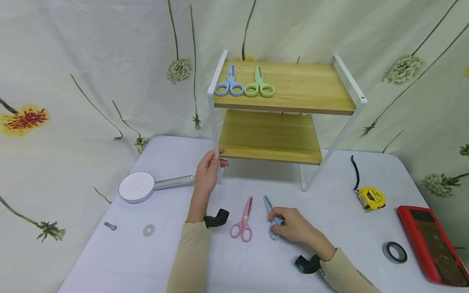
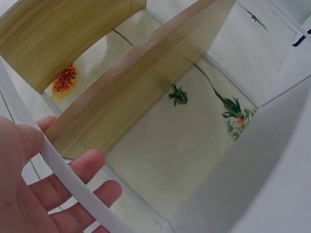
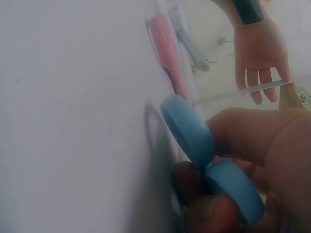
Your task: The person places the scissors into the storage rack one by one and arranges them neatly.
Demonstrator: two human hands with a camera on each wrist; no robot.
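My left hand holds the white left side frame of a two-tier wooden shelf, thumb on one side of the bar and fingers on the other. Over the white table, the right hand pinches blue scissors by their handles. Those blue handle loops look slightly raised from the tabletop in the right wrist view. Just left of them lie pink scissors, blades pointing toward the shelf. Another blue pair of scissors and a green pair of scissors lie side by side on the top board's left end.
A shower head lies left of the shelf, with a bolt and a flat washer nearer me. To the right are a yellow tape measure, a roll of black tape and a red case.
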